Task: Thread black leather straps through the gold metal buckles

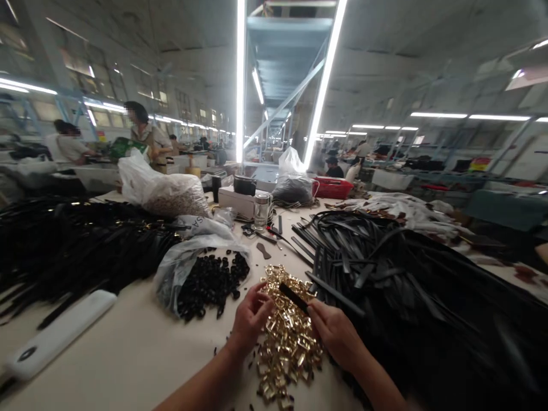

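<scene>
Lots of shiny gold buckles (293,342) lie in a loose heap on a pale table (145,348). Over the heap, the right hand (336,333) pinches one black strap (293,298) between its thumb and fingers, near the low end. The other end sticks out, up and to the left. The left hand (252,317) is just beside that free end, with its fingers bent and its thumb close to them. I cannot tell if it pinches something small.

If the right pinch gets weak, the strap could slip and drop onto the buckles. A bump from the left hand could push some buckles off to the side. Black rings (214,279) spill from a plastic bag (169,279) near the left hand, so a wide swing could mix them in. Long black strips (363,251) lie close to the right hand and could slide over the heap if bumped.
</scene>
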Available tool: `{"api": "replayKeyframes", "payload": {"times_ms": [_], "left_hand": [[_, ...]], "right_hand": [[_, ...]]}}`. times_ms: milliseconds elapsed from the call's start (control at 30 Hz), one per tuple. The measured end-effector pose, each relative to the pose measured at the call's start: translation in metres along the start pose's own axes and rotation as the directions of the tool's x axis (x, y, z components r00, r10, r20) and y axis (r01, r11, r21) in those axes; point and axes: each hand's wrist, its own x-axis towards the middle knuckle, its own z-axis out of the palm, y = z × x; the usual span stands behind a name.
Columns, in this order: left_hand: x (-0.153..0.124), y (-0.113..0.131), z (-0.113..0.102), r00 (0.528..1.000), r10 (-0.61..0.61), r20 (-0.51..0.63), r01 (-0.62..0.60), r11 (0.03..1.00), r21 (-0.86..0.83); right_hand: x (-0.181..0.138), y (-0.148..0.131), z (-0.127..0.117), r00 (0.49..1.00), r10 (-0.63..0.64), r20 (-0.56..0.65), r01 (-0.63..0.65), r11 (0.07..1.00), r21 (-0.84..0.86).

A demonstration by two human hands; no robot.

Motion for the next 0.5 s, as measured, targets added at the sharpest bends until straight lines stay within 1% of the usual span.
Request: {"api": "replayKeyframes", "payload": {"times_ms": [33,67,133,233,367,500], "left_hand": [[0.000,0.002,0.000,1.000,-0.013,0.000,0.013,1.000,-0.025],[-0.001,0.004,0.001,1.000,-0.031,0.004,0.031,0.998,-0.045],[-0.002,0.008,0.003,0.996,-0.084,0.021,0.085,0.994,-0.063],[-0.005,0.013,0.007,0.984,-0.176,0.040,0.179,0.981,-0.069],[-0.007,0.013,0.008,0.955,-0.295,0.035,0.297,0.949,-0.108],[-0.007,0.013,0.008,0.933,-0.358,0.035,0.359,0.921,-0.153]], "right_hand": [[-0.001,-0.005,0.001,0.996,-0.001,0.086,-0.004,0.998,0.059],[-0.002,-0.010,0.002,0.990,-0.008,0.143,-0.008,0.994,0.107],[-0.003,-0.016,0.001,0.980,-0.030,0.197,-0.004,0.985,0.174],[-0.003,-0.020,0.000,0.965,-0.039,0.259,-0.015,0.979,0.202],[-0.004,-0.019,0.005,0.959,-0.003,0.282,-0.052,0.981,0.187],[-0.006,-0.021,0.011,0.970,-0.009,0.243,-0.054,0.967,0.250]]}}
